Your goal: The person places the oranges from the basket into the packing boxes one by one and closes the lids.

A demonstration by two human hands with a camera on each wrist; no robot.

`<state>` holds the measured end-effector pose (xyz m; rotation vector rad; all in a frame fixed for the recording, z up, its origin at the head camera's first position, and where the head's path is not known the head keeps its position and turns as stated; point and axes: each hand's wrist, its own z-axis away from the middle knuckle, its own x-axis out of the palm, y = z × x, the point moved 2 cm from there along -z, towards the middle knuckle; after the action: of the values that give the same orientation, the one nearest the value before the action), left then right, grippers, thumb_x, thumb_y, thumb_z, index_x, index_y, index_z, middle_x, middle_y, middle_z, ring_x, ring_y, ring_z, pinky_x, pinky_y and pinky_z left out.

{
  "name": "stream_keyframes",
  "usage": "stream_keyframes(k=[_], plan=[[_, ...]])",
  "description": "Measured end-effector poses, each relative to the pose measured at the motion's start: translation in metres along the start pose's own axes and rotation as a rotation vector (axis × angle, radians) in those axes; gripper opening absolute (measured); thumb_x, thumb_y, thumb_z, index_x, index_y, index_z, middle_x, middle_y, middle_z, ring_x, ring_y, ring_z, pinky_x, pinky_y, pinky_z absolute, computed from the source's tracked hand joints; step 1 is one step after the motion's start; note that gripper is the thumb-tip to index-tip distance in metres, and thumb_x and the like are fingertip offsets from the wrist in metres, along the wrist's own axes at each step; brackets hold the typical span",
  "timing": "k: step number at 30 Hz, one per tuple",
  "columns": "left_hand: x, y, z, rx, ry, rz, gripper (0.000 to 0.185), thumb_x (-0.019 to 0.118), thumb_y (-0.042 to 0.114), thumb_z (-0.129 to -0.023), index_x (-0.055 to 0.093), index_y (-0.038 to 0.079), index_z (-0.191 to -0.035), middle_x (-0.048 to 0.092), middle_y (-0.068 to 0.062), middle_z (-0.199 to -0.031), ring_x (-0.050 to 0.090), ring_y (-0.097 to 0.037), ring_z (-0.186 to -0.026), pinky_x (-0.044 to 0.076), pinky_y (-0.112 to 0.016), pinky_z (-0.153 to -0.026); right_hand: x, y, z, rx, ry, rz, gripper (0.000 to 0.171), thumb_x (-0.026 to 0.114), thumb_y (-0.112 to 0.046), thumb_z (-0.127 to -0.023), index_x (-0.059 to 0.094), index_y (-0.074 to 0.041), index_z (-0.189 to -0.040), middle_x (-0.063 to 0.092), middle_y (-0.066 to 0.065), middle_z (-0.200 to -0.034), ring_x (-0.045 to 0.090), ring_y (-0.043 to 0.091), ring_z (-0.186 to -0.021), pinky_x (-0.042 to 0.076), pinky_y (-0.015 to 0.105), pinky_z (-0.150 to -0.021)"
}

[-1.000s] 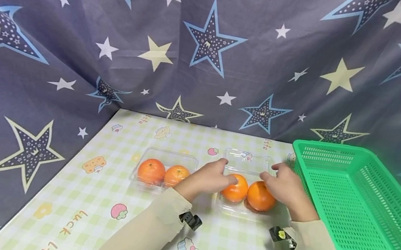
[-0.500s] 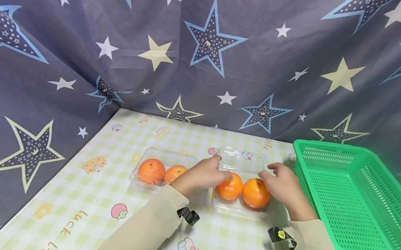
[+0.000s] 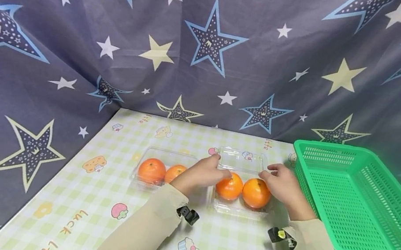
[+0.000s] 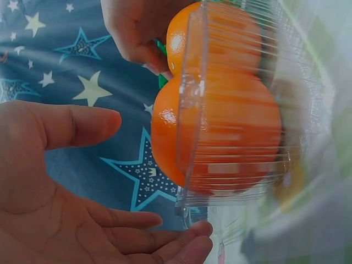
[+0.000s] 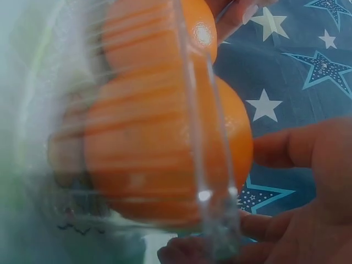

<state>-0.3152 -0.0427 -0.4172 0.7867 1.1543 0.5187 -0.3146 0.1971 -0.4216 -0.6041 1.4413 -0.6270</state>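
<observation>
A clear plastic clamshell box stands on the table with its lid folded back, away from me. Two oranges, a left one and a right one, sit side by side in it. My left hand is at the box's left side, fingers extended, fingertips by the hinge edge; its thumb points toward the oranges, apart from them. My right hand is at the right side, its thumb at the right orange and its fingers partly behind the clear wall.
Left of my left hand is another clear box holding two oranges; my left hand and forearm partly hide it. A green plastic basket stands at the right. Behind the checked tablecloth hangs a star-patterned curtain.
The open box with its oranges has shifted slightly left, and my left hand moved left with it. Over the last half second almost nothing moved.
</observation>
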Motion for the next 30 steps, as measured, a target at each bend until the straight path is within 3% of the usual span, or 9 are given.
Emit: stream_keyframes(k=[10, 16, 23, 30], plan=[[-0.0017, 0.0022, -0.0021, 0.016, 0.015, 0.012, 0.088, 0.067, 0.041, -0.092, 0.028, 0.003, -0.161, 0.042, -0.021, -0.161, 0.039, -0.036, -0.15, 0.031, -0.05, -0.123, -0.0017, -0.0005, -0.0012, -0.013, 0.009, -0.006, 0.059, 0.058, -0.032, -0.097, 0.052, 0.008, -0.141, 0.055, 0.034, -0.141, 0.055, 0.047, -0.128, 0.045, 0.058, -0.108], [-0.0037, 0.0024, -0.0038, 0.036, 0.035, 0.025, 0.089, 0.068, 0.041, -0.092, 0.027, 0.004, -0.162, 0.044, -0.022, -0.159, 0.04, -0.036, -0.149, 0.031, -0.05, -0.123, -0.0034, -0.0021, -0.0005, -0.011, 0.012, -0.017, 0.068, 0.058, -0.032, -0.097, 0.041, 0.009, -0.149, 0.052, 0.036, -0.144, 0.052, 0.049, -0.131, 0.042, 0.06, -0.11], [-0.0033, 0.0019, -0.0053, 0.063, 0.051, 0.041, 0.087, 0.068, 0.038, -0.092, 0.028, 0.004, -0.161, 0.047, -0.025, -0.155, 0.043, -0.038, -0.147, 0.032, -0.051, -0.122, -0.0032, -0.0022, 0.0006, 0.002, 0.017, -0.028, 0.082, 0.059, -0.031, -0.097, 0.024, 0.014, -0.156, 0.053, 0.035, -0.139, 0.054, 0.044, -0.122, 0.043, 0.058, -0.109], [-0.0027, 0.0031, -0.0048, 0.092, 0.077, 0.06, 0.081, 0.068, 0.035, -0.093, 0.033, 0.003, -0.158, 0.05, -0.026, -0.15, 0.051, -0.04, -0.138, 0.04, -0.052, -0.116, -0.0017, -0.0014, -0.0013, 0.011, 0.028, -0.027, 0.081, 0.059, -0.031, -0.097, 0.026, 0.016, -0.155, 0.056, 0.031, -0.132, 0.053, 0.039, -0.116, 0.044, 0.055, -0.108]])
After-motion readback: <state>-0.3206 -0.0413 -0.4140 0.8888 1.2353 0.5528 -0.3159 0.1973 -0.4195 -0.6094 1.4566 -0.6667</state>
